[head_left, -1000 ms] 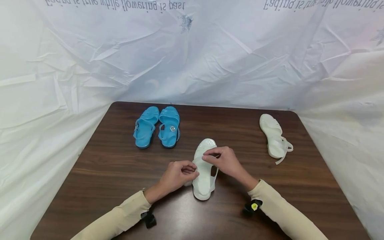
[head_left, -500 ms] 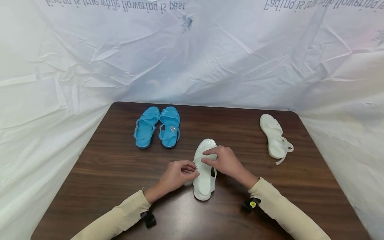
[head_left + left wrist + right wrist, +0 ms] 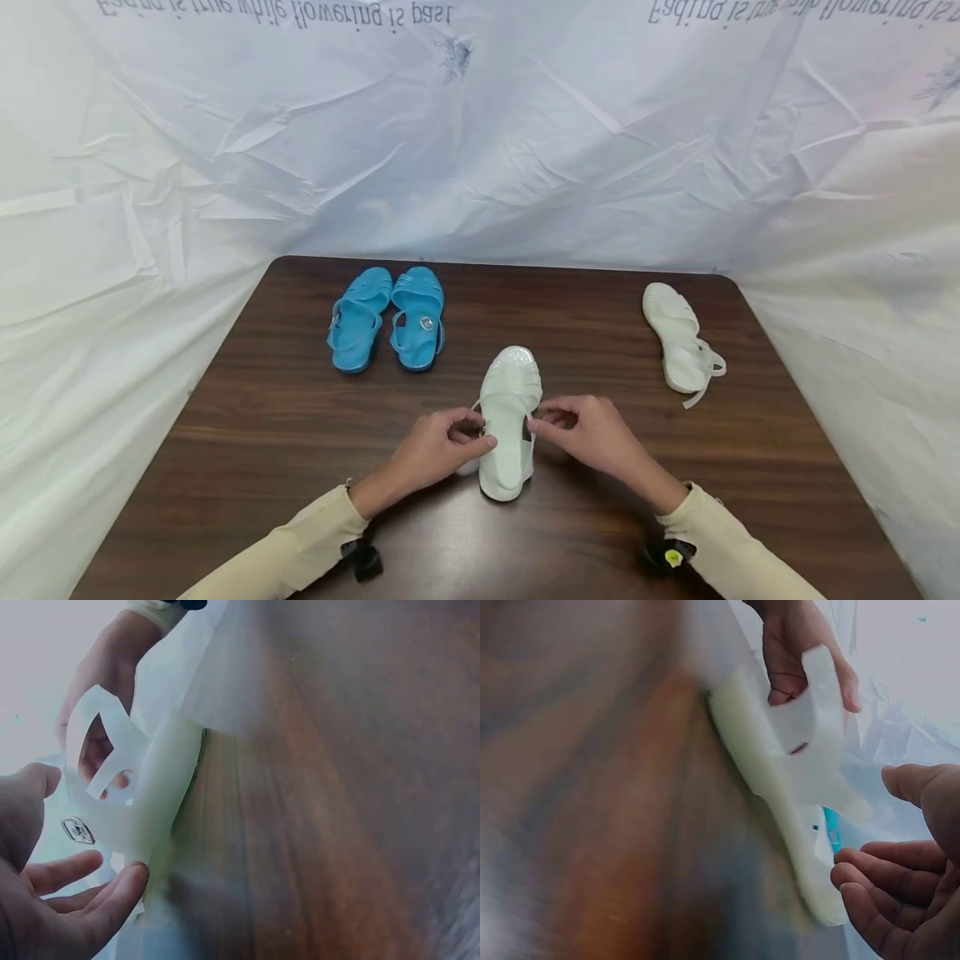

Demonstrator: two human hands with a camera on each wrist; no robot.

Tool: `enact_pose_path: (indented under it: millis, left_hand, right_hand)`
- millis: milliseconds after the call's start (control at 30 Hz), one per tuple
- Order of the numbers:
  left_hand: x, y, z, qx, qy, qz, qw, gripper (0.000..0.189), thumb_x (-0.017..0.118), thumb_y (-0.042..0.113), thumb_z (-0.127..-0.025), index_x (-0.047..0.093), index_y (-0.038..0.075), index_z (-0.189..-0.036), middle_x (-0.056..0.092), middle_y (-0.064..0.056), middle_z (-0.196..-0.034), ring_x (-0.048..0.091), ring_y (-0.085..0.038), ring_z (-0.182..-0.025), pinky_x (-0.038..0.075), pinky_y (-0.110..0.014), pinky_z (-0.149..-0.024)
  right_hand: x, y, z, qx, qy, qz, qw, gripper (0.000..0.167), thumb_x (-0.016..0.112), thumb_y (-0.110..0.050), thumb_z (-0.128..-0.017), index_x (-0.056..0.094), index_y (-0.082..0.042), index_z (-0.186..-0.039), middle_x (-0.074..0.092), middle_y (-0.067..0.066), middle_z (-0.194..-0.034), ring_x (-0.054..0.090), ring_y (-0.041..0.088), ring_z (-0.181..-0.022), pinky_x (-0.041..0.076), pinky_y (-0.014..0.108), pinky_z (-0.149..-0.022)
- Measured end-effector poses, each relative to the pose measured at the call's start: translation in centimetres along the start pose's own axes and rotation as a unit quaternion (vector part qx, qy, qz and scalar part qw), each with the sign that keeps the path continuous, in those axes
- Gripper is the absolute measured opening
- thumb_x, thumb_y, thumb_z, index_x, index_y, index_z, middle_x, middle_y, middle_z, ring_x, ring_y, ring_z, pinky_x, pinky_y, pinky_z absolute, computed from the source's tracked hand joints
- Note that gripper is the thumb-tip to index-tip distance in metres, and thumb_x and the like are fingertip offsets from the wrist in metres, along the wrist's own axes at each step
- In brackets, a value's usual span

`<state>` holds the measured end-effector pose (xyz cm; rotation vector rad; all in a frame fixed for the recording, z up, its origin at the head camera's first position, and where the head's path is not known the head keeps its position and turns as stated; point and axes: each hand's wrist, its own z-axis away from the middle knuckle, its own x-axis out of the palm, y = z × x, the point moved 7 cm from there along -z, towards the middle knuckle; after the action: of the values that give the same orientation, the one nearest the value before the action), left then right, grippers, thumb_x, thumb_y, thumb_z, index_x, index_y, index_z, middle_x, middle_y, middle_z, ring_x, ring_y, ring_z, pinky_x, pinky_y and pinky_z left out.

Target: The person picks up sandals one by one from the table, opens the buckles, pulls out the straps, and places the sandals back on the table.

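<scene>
A white jelly sandal lies on the brown table, toe pointing away, between my two hands. At its left side is my left hand, fingertips right at the edge and thumb over the footbed in the head view. The left wrist view shows a metal buckle on the sandal's side, with that thumb and fingers spread around it. My right hand is at the sandal's right side, near the strap. In the right wrist view, its thumb and fingers are apart, with the strap's free end close by.
A pair of blue sandals, one beside the other, stands at the table's back left. Another white sandal, its strap loose, lies at the back right. White printed sheeting hangs behind the table.
My right hand has moved from above the sandal to its right side, uncovering the front straps. The left hand stays at the left side, and the head view has shifted slightly.
</scene>
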<state>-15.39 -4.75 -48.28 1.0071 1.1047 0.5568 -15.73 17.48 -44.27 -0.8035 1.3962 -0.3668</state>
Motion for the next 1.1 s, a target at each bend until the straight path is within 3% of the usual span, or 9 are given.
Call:
enact_pose_path:
  millis: [233,500,633,800,1100]
  left_hand:
    - [0.4,-0.3,0.2,-0.015,-0.015,0.001,0.9998,0.054,0.070,0.055,-0.093,0.071,0.014,-0.127,0.073,-0.005,-0.122,0.072,-0.011,-0.099,0.060,-0.031,-0.081]
    - [1.0,-0.2,0.0,-0.005,-0.005,0.025,0.9997,0.044,0.073,0.049,-0.093,0.075,0.012,-0.118,0.074,-0.006,-0.118,0.071,-0.014,-0.106,0.059,-0.032,-0.085]
    - [1.2,-0.3,0.2,-0.003,-0.006,0.077,0.9970,0.043,0.074,0.040,-0.095,0.073,0.006,-0.120,0.073,-0.009,-0.119,0.070,-0.018,-0.109,0.059,-0.031,-0.086]
    - [1.6,-0.4,0.5,-0.005,-0.012,0.153,0.9881,0.047,0.072,0.032,-0.097,0.068,-0.002,-0.129,0.071,-0.015,-0.124,0.068,-0.023,-0.115,0.058,-0.031,-0.089]
    - [2.1,0.1,0.5,-0.018,-0.013,0.235,0.9718,0.044,0.072,0.022,-0.098,0.065,-0.007,-0.131,0.069,-0.021,-0.126,0.067,-0.024,-0.115,0.058,-0.029,-0.088]
  right_hand:
    - [2.5,1.1,1.3,0.018,-0.049,-0.037,0.9979,0.038,0.073,-0.051,-0.092,0.079,-0.017,-0.108,0.073,-0.014,-0.086,0.067,0.002,-0.077,0.055,0.023,-0.068]
    - [4.3,0.7,1.6,-0.006,-0.084,-0.119,0.9893,0.041,0.071,-0.039,-0.097,0.075,-0.004,-0.117,0.077,-0.001,-0.098,0.072,0.007,-0.089,0.058,0.023,-0.075]
    - [4.2,0.6,1.6,-0.010,-0.078,-0.132,0.9882,0.036,0.073,-0.033,-0.097,0.076,-0.002,-0.115,0.078,0.002,-0.098,0.072,0.008,-0.091,0.058,0.023,-0.076]
    - [4.1,0.6,1.6,-0.007,-0.077,-0.157,0.9846,0.035,0.074,-0.026,-0.096,0.074,0.003,-0.115,0.078,0.009,-0.102,0.074,0.013,-0.095,0.058,0.022,-0.076]
    - [3.4,0.5,1.6,0.006,-0.063,-0.173,0.9829,0.036,0.075,-0.023,-0.095,0.073,0.006,-0.116,0.077,0.013,-0.104,0.074,0.014,-0.096,0.058,0.021,-0.077]
